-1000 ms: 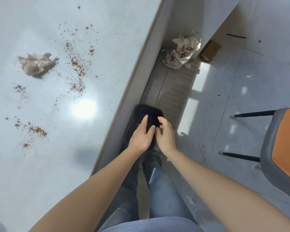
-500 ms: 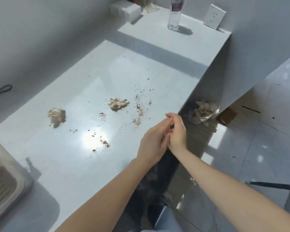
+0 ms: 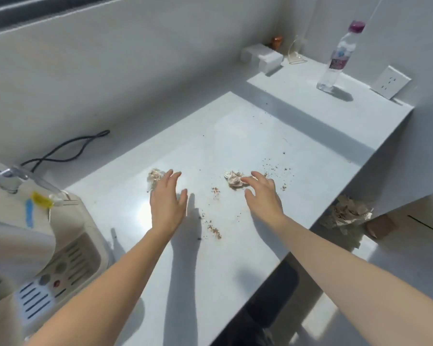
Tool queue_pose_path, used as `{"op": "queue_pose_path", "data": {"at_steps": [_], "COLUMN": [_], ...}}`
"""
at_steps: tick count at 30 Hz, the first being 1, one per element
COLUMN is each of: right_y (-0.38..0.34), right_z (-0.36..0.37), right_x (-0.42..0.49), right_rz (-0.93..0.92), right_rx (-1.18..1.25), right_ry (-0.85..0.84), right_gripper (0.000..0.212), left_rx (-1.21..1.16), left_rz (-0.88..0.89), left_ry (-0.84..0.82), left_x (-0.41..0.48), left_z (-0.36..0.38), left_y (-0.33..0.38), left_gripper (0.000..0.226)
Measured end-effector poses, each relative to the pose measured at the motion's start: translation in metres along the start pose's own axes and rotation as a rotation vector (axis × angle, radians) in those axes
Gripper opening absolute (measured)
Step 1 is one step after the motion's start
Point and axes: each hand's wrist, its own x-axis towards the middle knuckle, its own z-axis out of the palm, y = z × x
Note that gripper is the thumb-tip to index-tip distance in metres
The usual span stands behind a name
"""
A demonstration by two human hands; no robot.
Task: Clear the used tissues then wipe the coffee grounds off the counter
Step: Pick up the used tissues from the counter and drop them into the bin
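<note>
Two crumpled, brown-stained tissues lie on the pale counter (image 3: pixel 235 136). The left tissue (image 3: pixel 154 176) sits just beyond the fingertips of my left hand (image 3: pixel 167 199), which is spread open above the counter and partly covers it. The right tissue (image 3: pixel 233 179) lies under the fingertips of my right hand (image 3: pixel 261 193), also open with relaxed fingers. Brown coffee grounds (image 3: pixel 214 229) are scattered between and in front of my hands, and more coffee grounds (image 3: pixel 275 167) lie beyond the right hand. Neither hand holds anything.
A coffee machine (image 3: pixel 35 245) stands at the left with a black cable (image 3: pixel 68 151) behind it. A water bottle (image 3: pixel 336 61), a socket plate (image 3: pixel 390 82) and white boxes (image 3: pixel 263 57) sit at the far end. A dark bin (image 3: pixel 273 295) and crumpled paper (image 3: pixel 345 213) are on the floor to the right.
My hands were together over the dark bin on the floor, then rose to the counter edge. Now they have parted and reached forward, one toward each tissue.
</note>
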Motion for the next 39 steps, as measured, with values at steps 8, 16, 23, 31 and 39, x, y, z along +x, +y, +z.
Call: {"op": "queue_pose_path", "data": {"at_steps": [8,16,23,31,39], "right_y": [-0.005,-0.008,-0.016,-0.025,0.011], "right_z": [0.014,0.028,0.03,0.012,-0.023], "right_x": [0.024,0.032,0.031,0.02,-0.007], "right_rz": [-0.013,0.073,0.267,0.199,0.28], "right_rx": [-0.136,-0.092,0.14,0.489,0.745], "right_ry": [0.063,0.081,0.153,0.228,0.319], "right_gripper": [0.028,0.037,0.019,0.019,0.012], "left_rx": [-0.011,-0.026,-0.134,-0.409,-0.604], "left_rz": [-0.113,-0.221,-0.245,-0.069,0.019], "left_ry": [0.125,0.042,0.17,0.123,-0.005], "left_x": [0.023,0.039,0.053,0.044,0.001], "left_z": [-0.006,-0.008,-0.009,0.007,0.036], "left_y": [-0.043,-0.067,-0.063,0.009,0.103], "left_gripper": [0.036,0.03,0.012,0.01,0.007]}}
